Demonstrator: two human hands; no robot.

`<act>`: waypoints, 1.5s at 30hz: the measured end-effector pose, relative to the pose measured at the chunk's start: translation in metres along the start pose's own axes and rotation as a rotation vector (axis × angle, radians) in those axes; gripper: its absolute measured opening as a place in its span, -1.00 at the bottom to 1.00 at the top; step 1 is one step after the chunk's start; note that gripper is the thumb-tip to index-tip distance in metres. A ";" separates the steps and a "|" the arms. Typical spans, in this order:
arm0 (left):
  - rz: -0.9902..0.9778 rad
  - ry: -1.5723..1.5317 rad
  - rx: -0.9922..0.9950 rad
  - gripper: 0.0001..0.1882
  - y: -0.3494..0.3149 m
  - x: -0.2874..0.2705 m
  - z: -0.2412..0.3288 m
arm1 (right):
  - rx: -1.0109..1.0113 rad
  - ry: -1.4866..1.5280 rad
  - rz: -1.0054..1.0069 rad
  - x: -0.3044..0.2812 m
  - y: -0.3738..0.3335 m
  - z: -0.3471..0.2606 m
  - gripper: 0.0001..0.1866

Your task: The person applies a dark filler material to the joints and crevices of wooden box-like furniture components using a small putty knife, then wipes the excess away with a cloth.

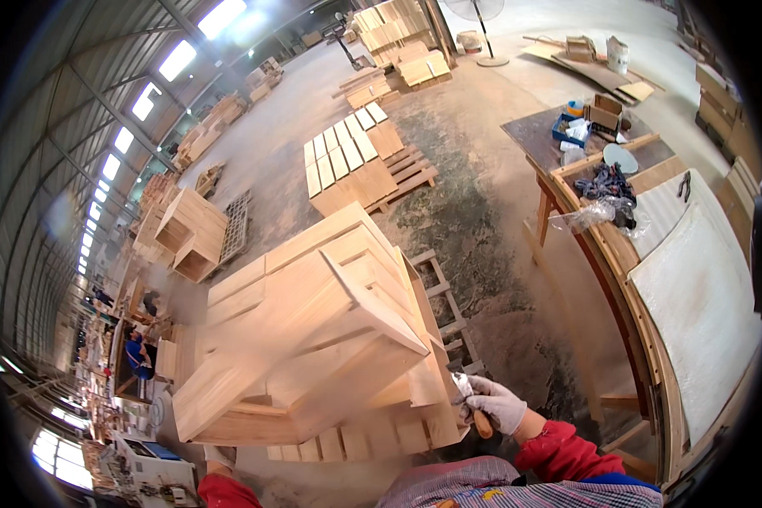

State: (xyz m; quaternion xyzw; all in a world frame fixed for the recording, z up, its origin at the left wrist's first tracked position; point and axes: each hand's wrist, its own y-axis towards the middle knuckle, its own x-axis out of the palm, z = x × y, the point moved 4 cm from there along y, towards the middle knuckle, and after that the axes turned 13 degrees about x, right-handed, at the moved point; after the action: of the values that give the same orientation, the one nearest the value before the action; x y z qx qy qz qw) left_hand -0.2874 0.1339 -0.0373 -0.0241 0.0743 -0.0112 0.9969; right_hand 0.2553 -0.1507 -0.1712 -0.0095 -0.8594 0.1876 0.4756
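Observation:
A large pale wooden furniture piece with angled panels and open compartments lies in front of me on a stack of other wooden parts. At its near left corner is my left hand, in a pale glove; its fingers are hidden behind the wood. Beside the right side of the piece, my right hand wears a whitish glove. Its fingers are wrapped round a putty knife with a brown wooden handle and a pale blade. The blade lies near the wooden edge; whether it touches is unclear. Part of the view is smeared.
A workbench on my right carries a blue box, dark cloth, plastic bags, pliers and a white sheet. Ahead stand a stacked wooden block and pallets. A person in blue sits far left.

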 end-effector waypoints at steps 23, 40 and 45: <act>-0.060 -0.457 0.230 -0.38 -0.003 0.116 -0.092 | -0.110 0.021 0.405 0.083 0.033 0.082 -0.63; 0.031 -0.471 0.415 -0.57 -0.174 0.155 0.009 | 0.100 -0.204 0.127 0.159 0.050 0.061 -0.68; -0.069 -0.677 0.335 -0.67 -0.177 0.208 0.075 | -0.025 -0.283 0.111 0.170 0.035 0.045 -0.64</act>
State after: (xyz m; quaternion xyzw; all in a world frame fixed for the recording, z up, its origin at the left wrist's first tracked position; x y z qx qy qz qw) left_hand -0.0739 -0.0447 0.0146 0.1346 -0.2632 -0.0479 0.9541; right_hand 0.1197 -0.0987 -0.0656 -0.0364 -0.9182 0.2024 0.3384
